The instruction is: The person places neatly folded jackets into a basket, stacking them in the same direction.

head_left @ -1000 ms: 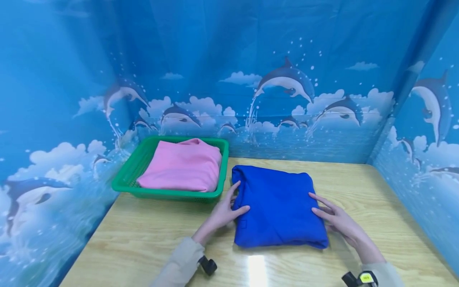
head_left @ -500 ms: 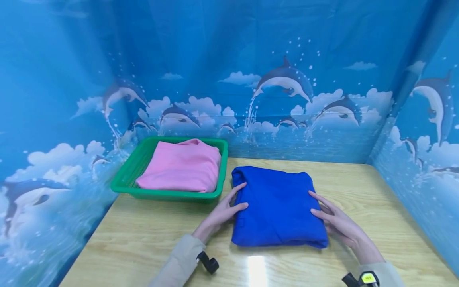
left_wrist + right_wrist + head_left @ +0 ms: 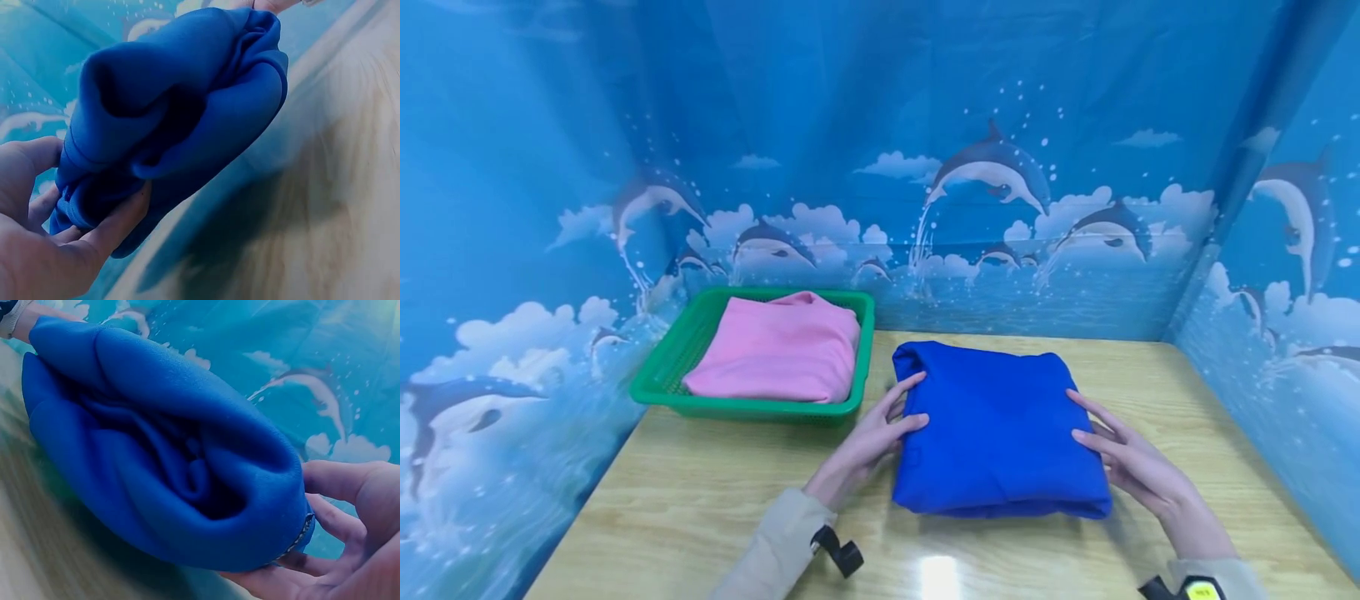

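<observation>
A folded blue garment (image 3: 992,429) of thick cloth hangs between my two hands, with its shadow on the table beneath it in the left wrist view. My left hand (image 3: 868,437) grips its left side, thumb and index finger over the top face. On the opposite side my right hand (image 3: 1138,467) holds the edge the same way, other fingers underneath. Seen from the left wrist, the cloth (image 3: 181,94) shows rolled, layered folds at its end. The right wrist view shows deep, loose folds in the cloth's other end (image 3: 156,456).
A green plastic basket (image 3: 658,387) stands at the back left of the wooden table (image 3: 715,492). Inside it lies a folded pink garment (image 3: 782,350). A blue dolphin-print curtain (image 3: 820,167) walls the table at the back and sides.
The blue garment has risen off the table and shifted a little to the right, both hands moving with it. The left fingers reach slightly further over its edge. The basket stays put.
</observation>
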`<state>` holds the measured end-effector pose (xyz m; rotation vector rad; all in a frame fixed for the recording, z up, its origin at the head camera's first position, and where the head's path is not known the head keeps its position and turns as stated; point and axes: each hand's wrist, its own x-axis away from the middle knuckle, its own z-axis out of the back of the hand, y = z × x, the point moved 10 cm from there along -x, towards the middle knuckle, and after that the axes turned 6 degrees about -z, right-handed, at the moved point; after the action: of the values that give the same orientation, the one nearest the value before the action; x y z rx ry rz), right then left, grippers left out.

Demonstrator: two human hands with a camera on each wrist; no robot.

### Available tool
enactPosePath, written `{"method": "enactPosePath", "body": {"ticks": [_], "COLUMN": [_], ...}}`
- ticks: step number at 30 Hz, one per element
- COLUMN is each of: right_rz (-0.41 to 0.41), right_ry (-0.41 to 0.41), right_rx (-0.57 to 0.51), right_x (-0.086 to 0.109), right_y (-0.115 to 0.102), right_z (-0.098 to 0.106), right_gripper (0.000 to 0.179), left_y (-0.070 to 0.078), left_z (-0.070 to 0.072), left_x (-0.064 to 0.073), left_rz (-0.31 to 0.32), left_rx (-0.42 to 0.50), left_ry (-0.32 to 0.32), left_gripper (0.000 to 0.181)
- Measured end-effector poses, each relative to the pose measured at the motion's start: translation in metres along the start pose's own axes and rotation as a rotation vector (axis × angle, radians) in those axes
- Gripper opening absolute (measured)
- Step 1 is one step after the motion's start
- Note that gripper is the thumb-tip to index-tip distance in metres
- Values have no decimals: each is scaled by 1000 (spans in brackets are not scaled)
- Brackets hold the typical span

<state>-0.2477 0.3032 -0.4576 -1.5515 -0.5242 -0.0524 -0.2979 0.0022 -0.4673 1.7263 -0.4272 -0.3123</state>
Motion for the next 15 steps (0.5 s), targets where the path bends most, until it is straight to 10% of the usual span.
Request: {"method": "enactPosePath", "body": {"ticks": [15], "right_rz": [21], "right_ry": [34], "right_rx": [138], "right_x": [18], "right_y": [-43], "right_z": [-4], "right_gripper": [64], "left_y": [52], "left_z": [-7], "left_x": [6], "left_rz": [-45], "left_rx": [-11], "left_ry": [-43], "left_gripper": [62]}}
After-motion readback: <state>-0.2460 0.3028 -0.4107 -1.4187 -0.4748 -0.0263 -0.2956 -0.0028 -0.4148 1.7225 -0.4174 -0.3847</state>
